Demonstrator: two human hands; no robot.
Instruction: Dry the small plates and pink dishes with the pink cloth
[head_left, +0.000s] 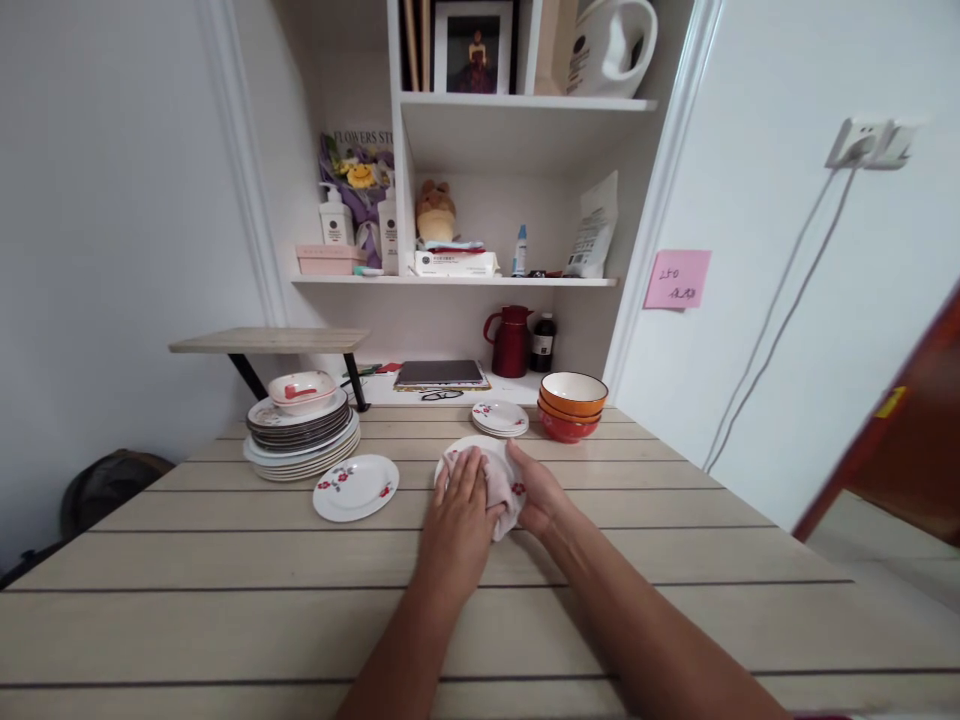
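My left hand point(463, 515) presses a pale pink cloth point(501, 497) onto the face of a white plate with red flowers point(471, 442), its fingers together over the cloth. The plate's right rim is in the grip of my right hand point(538, 492), thumb on top. How the right fingers sit under the plate is hidden. The plate is held over the table, and I cannot tell whether its underside touches the wood. To the left lies another flowered plate point(356, 488), flat on the table. A short stack of small flowered plates point(500, 417) sits just behind the held one.
Stacked plates point(300, 455) topped by a bowl point(302, 390) stand at the left, near a small raised shelf point(270, 341). Orange and red bowls point(570, 410) are nested at the right. Behind are a laptop point(441, 374), glasses point(442, 396), a red jug point(511, 342) and a dark bottle point(543, 343).
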